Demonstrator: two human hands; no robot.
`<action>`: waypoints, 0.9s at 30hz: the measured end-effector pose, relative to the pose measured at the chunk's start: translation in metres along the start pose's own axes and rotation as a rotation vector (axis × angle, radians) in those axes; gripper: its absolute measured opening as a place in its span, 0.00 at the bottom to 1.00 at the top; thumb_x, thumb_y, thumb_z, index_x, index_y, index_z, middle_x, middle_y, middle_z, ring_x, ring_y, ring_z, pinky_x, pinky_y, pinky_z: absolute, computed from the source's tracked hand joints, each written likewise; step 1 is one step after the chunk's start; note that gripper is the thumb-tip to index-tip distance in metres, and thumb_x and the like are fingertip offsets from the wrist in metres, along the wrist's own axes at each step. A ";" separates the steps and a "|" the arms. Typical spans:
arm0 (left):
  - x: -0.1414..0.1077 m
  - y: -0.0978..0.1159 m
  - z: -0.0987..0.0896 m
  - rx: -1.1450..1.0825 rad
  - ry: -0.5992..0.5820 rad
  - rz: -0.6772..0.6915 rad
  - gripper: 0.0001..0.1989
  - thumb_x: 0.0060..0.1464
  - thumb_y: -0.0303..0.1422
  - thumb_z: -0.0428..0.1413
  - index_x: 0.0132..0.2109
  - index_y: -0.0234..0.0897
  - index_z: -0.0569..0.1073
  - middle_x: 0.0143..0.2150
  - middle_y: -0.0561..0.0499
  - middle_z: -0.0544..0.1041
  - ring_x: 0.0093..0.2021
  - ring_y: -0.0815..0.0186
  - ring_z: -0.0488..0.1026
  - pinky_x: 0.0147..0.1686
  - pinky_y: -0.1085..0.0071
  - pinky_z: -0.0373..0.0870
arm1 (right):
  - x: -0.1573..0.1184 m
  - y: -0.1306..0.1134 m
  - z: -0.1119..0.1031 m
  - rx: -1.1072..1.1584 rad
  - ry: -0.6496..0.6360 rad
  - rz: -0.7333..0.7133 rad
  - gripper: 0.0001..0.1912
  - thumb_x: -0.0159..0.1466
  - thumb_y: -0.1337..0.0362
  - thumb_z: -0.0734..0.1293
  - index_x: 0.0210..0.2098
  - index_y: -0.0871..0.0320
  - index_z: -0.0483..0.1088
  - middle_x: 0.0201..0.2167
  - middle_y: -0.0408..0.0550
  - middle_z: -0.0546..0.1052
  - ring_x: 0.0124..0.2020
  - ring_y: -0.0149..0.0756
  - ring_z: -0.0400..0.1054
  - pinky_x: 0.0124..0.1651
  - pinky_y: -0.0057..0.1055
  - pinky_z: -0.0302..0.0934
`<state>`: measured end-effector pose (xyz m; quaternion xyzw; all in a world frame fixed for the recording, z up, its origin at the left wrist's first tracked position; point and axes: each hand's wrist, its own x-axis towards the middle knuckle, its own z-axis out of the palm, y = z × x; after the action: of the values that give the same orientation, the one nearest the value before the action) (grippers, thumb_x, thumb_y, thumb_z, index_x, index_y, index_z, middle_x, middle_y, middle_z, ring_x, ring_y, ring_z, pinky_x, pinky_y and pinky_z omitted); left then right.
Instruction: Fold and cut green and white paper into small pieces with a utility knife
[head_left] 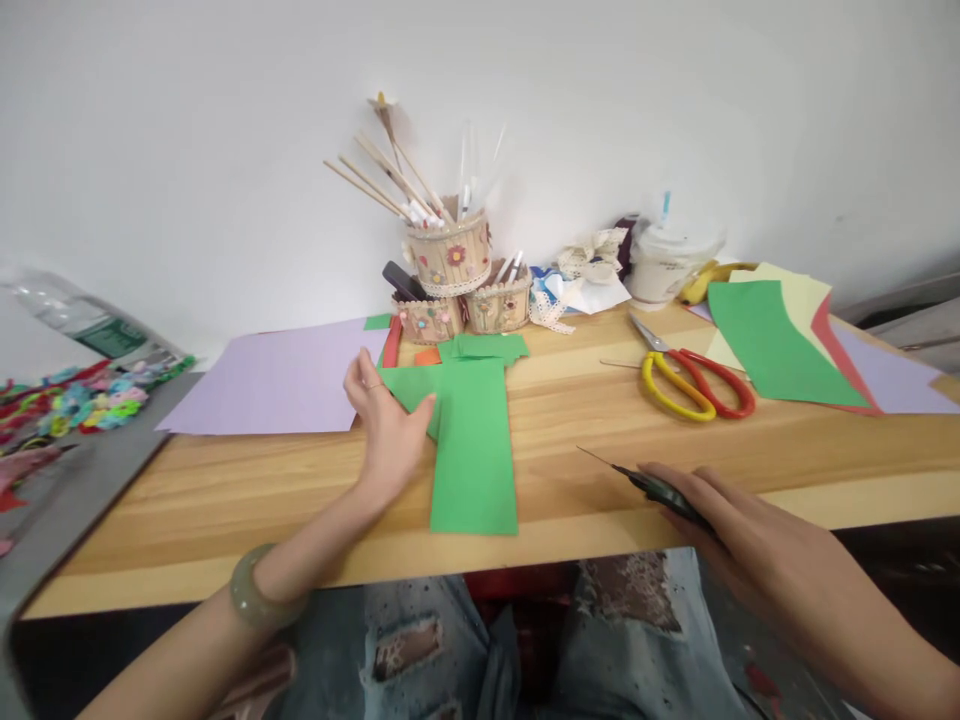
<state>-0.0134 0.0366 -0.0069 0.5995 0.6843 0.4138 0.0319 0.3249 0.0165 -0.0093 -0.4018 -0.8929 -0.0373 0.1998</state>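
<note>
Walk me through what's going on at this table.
A person's left hand is at the green paper, thumb and index finger spread apart. The right hand holds a dark-handled tool, its thin tip pointing toward the paper but apart from it. Red-and-yellow-handled scissors lie open on the table beyond the right hand, and purple paper lies to the left.

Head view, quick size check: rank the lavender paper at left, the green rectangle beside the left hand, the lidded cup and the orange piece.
1. Lavender paper
2. Green rectangle
3. Lidded cup
4. Orange piece, partly covered
</note>
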 end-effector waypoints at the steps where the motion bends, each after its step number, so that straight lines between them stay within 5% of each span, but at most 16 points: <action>1: 0.000 0.001 -0.007 0.012 -0.018 0.070 0.41 0.59 0.31 0.55 0.69 0.44 0.37 0.69 0.37 0.45 0.70 0.52 0.42 0.66 0.48 0.45 | -0.001 -0.002 -0.001 -0.005 0.004 -0.007 0.19 0.68 0.63 0.54 0.57 0.57 0.61 0.40 0.52 0.77 0.30 0.40 0.75 0.24 0.30 0.68; 3: -0.003 0.005 -0.021 0.006 -0.377 0.295 0.34 0.60 0.38 0.55 0.68 0.47 0.50 0.69 0.42 0.52 0.70 0.52 0.46 0.65 0.49 0.47 | -0.005 -0.007 -0.004 -0.004 0.009 -0.028 0.22 0.69 0.64 0.54 0.62 0.60 0.57 0.37 0.52 0.75 0.26 0.36 0.74 0.22 0.28 0.67; 6: -0.011 0.011 -0.029 0.081 -0.988 0.556 0.40 0.55 0.49 0.57 0.68 0.47 0.51 0.70 0.43 0.51 0.70 0.50 0.43 0.65 0.44 0.43 | -0.011 -0.013 -0.008 0.025 -0.002 -0.080 0.28 0.69 0.65 0.51 0.68 0.59 0.46 0.33 0.50 0.73 0.20 0.32 0.71 0.19 0.23 0.64; 8: -0.015 0.013 -0.026 0.157 -1.134 0.640 0.44 0.53 0.53 0.57 0.69 0.44 0.47 0.71 0.41 0.46 0.70 0.51 0.41 0.65 0.44 0.41 | -0.016 -0.017 -0.008 0.037 -0.006 -0.087 0.30 0.70 0.63 0.51 0.69 0.57 0.40 0.31 0.48 0.72 0.18 0.31 0.70 0.15 0.22 0.61; 16: -0.028 0.036 -0.002 0.476 -0.986 0.811 0.33 0.61 0.50 0.49 0.65 0.32 0.59 0.68 0.33 0.53 0.67 0.49 0.52 0.62 0.56 0.57 | -0.045 -0.028 -0.002 0.221 -0.128 0.003 0.25 0.69 0.58 0.56 0.65 0.48 0.53 0.35 0.45 0.72 0.20 0.27 0.71 0.21 0.21 0.65; 21: -0.024 0.045 0.003 0.473 -0.894 0.861 0.23 0.64 0.44 0.47 0.60 0.36 0.68 0.63 0.37 0.65 0.62 0.51 0.63 0.54 0.58 0.69 | -0.057 -0.041 -0.003 0.190 -0.195 -0.054 0.24 0.68 0.63 0.55 0.63 0.46 0.57 0.37 0.44 0.72 0.19 0.25 0.69 0.22 0.21 0.65; 27: -0.017 0.054 0.002 0.510 -0.906 0.892 0.21 0.65 0.43 0.48 0.56 0.36 0.72 0.61 0.37 0.68 0.59 0.50 0.69 0.43 0.60 0.76 | -0.045 -0.053 -0.007 0.221 -0.165 -0.038 0.23 0.66 0.66 0.57 0.59 0.49 0.62 0.35 0.44 0.72 0.18 0.24 0.68 0.21 0.20 0.64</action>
<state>0.0352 0.0196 0.0166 0.9268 0.3672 -0.0784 -0.0006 0.3149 -0.0521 -0.0154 -0.3621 -0.9124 0.0907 0.1677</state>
